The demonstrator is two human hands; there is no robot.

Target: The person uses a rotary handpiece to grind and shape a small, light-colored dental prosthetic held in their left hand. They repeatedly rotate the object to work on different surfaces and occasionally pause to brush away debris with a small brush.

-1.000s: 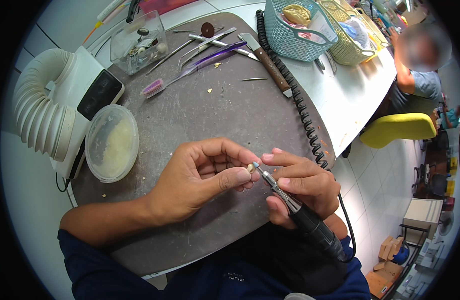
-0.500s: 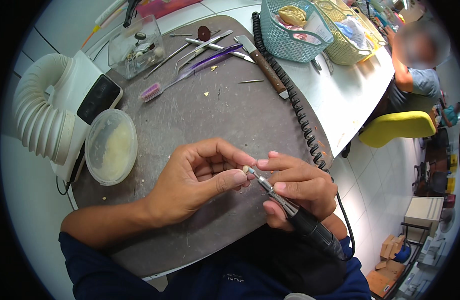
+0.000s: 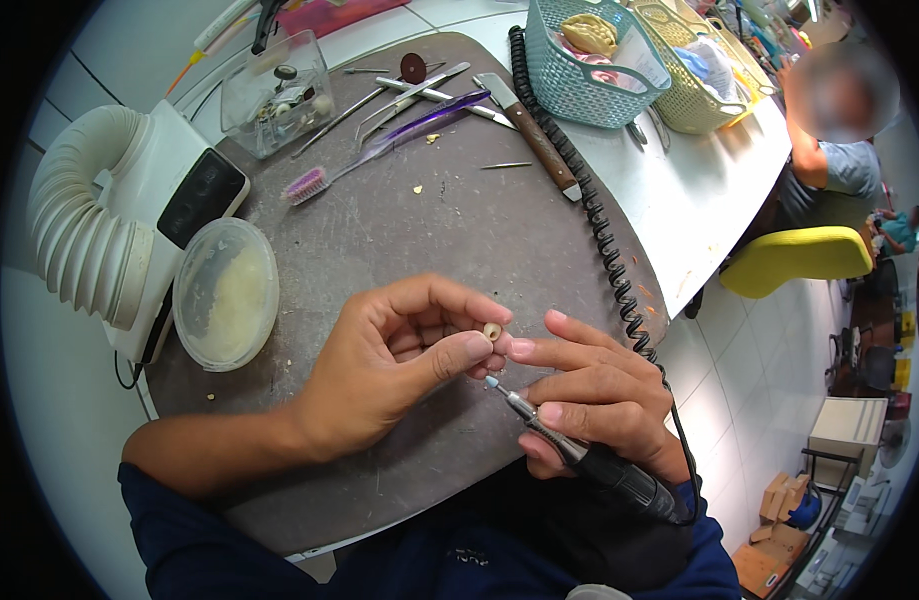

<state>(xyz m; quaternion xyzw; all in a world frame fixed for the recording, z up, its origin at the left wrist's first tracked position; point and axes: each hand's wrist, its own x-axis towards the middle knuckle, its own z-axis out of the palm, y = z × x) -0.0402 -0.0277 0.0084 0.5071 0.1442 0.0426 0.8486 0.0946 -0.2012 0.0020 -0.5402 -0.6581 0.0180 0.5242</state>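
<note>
Piece point(image 3: 492, 332), small, cream and hollow: sits above the grey mat point(image 3: 379, 235), pinched between thumb and index finger of the left hand point(image 3: 379, 365), with the opening turned upward. Left grip: closed lightly on the piece.

Right hand point(image 3: 614, 385): grasps the black and silver handpiece point(image 3: 601, 466), with fingers wrapped about the metal front end. Extends two fingers past the tool toward the left hand, one of them ending just beside the piece; cannot tell whether touching. Pale blue tip point(image 3: 492, 382) of the handpiece: points up and left, near the piece but apart from it.

Farther up the mat: a purple toothbrush point(image 3: 414, 126), bristles to the left, lying close to metal tweezers point(image 3: 457, 71) and a brown disc point(image 3: 412, 68). Right of these, a knife with a brown handle point(image 3: 542, 147), and a slim metal pin point(image 3: 506, 165) lying alone. Along the right edge, a black coiled cord point(image 3: 611, 250).

To the left, a round clear tub point(image 3: 192, 290) with pale yellow matter inside, next to a white machine with a ribbed hose point(image 3: 64, 220). Beyond, a clear box point(image 3: 241, 140) of small parts. At upper right, a teal basket point(image 3: 609, 97) beside a cream one, then a seated person in a grey sleeve point(image 3: 847, 178), near a yellow-green chair point(image 3: 799, 260).
</note>
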